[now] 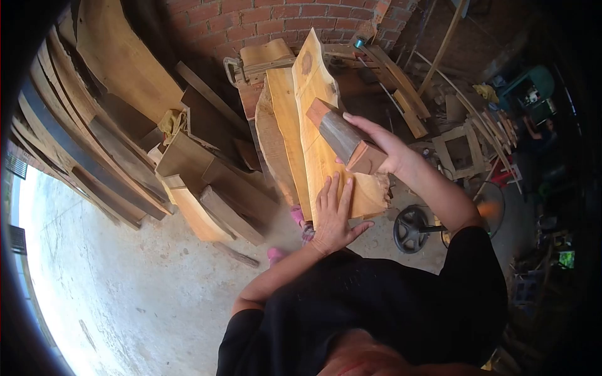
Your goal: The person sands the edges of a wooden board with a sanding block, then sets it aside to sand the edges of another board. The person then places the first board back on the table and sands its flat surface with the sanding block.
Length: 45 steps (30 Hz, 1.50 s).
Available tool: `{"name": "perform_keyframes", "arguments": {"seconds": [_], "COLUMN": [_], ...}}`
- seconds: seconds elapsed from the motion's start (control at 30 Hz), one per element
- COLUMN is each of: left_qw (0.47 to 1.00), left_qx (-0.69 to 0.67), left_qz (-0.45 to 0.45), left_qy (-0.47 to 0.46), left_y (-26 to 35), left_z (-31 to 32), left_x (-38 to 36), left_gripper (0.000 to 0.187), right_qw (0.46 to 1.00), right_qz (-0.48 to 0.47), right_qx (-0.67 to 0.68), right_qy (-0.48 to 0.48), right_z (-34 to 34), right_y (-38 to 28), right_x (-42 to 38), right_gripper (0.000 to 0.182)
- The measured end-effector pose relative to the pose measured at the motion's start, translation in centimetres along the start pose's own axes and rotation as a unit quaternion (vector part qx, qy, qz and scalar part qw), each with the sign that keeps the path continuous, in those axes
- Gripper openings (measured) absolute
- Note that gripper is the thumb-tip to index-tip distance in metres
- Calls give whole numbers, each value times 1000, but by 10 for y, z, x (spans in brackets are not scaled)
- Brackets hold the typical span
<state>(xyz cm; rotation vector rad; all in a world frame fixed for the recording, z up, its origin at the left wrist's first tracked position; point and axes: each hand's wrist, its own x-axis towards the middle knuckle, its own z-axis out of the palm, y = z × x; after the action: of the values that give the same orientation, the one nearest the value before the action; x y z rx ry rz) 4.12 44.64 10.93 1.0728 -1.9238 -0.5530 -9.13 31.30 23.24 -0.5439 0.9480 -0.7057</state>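
Grey-banded wooden block (pixel 347 139) fills our gripping right hand (pixel 384 145); our left hand (pixel 333 224), fingers flat, thumb wide, should steady the wavy-edged board (pixel 317 164) near its lower edge.

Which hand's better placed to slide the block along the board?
Probably right: the right hand grips the block over the board; the left hand rests spread on the board.

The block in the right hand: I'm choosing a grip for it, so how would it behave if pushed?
The block is probably stiff: its edges run straight in the right hand. Its flat faces make it unlikely to roll. The grey band across its middle looks like sandpaper, so it may drag on the board.
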Motion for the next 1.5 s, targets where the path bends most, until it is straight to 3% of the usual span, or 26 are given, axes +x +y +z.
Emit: {"name": "perform_keyframes", "arguments": {"seconds": [0.13, 0.3, 0.37, 0.4, 0.47, 0.5, 0.57, 0.6, 0.63, 0.7, 0.73, 0.77, 0.83, 0.87, 0.9, 0.97, 1.0, 1.03, 1.1, 1.13, 1.17, 1.3, 1.37, 1.4, 1.43, 1.5], "left_qw": [998, 981, 966, 961, 945, 934, 941, 940, 939, 943, 945, 946, 944, 948, 951, 949, 948, 949, 959, 958, 958, 962, 962, 960, 960, 954], "left_qx": [-19, -55, -104, -93, -96, -112, -68, -76, -85, -43, -41, -39, -38, -30, -22, -12, -8, -6, 32, 28, 21, 28, 26, 27, 26, -45], "left_qz": [-15, -51, -108, -126, -164, -185, -154, -161, -169, -171, -174, -179, -209, -206, -197, -212, -225, -222, -200, -203, -207, -183, -179, -176, -173, -187], "left_qy": [56, 178, 209, 228, 267, 286, 293, 290, 288, 281, 274, 267, 252, 243, 238, 233, 226, 226, 200, 198, 195, 201, 207, 216, 218, 229], "left_y": [7, 6, -3, -3, -5, -6, -15, -16, -17, -17, -16, -14, -11, -7, -5, -3, -3, -6, -9, -7, -3, -7, -14, -17, -18, -12], "left_z": [-9, -47, -62, -70, -84, -87, -88, -88, -88, -87, -86, -86, -87, -90, -91, -89, -89, -90, -88, -86, -89, -94, -97, -99, -100, -101], "left_x": [11, 11, 6, 8, 13, 13, 9, 7, 3, 0, -1, -2, -3, -2, 1, -1, -4, -6, -10, -8, -3, 4, -4, -1, 2, 4], "left_gripper": [94, 50, 44, 42, 39, 38, 38, 38, 38, 38, 39, 40, 42, 42, 42, 43, 43, 43, 44, 44, 42, 43, 45, 46, 46, 49], "right_qw": [999, 985, 986, 975, 895, 870, 752, 708, 711, 659, 594, 552, 544, 518, 457, 505, 493, 503, 500, 525, 509, 540, 588, 542, 551, 465], "right_qz": [11, 47, 21, -89, -258, -313, -507, -555, -556, -519, -592, -593, -561, -569, -513, -516, -522, -543, -476, -547, -565, -510, -482, -629, -585, -622], "right_qx": [17, -31, -57, -168, -361, -381, -420, -431, -425, -543, -543, -583, -621, -638, -723, -689, -695, -669, -721, -639, -639, -669, -649, -550, -583, -623], "right_qy": [-31, -164, -152, -117, -30, -6, 34, 73, 67, 33, -47, -60, -61, -29, 69, 63, 39, -67, -55, -127, -118, -7, 8, -91, -117, -92], "right_z": [13, 9, -4, -12, -23, -31, -43, -49, -45, -35, -32, -26, -31, -41, -37, -36, -31, -22, -15, -33, -39, -36, -28, -27, -33, -43], "right_y": [4, -16, -21, -29, -50, -60, -76, -80, -84, -90, -90, -94, -120, -134, -148, -164, -162, -150, -140, -141, -143, -147, -135, -127, -126, -135], "right_x": [6, 22, 35, 45, 65, 84, 129, 154, 157, 163, 172, 174, 198, 232, 222, 239, 227, 224, 177, 208, 220, 217, 206, 209, 202, 225], "right_gripper": [36, 39, 43, 45, 50, 55, 59, 64, 64, 65, 67, 67, 62, 61, 60, 60, 61, 62, 65, 63, 61, 67, 66, 68, 69, 71]}}
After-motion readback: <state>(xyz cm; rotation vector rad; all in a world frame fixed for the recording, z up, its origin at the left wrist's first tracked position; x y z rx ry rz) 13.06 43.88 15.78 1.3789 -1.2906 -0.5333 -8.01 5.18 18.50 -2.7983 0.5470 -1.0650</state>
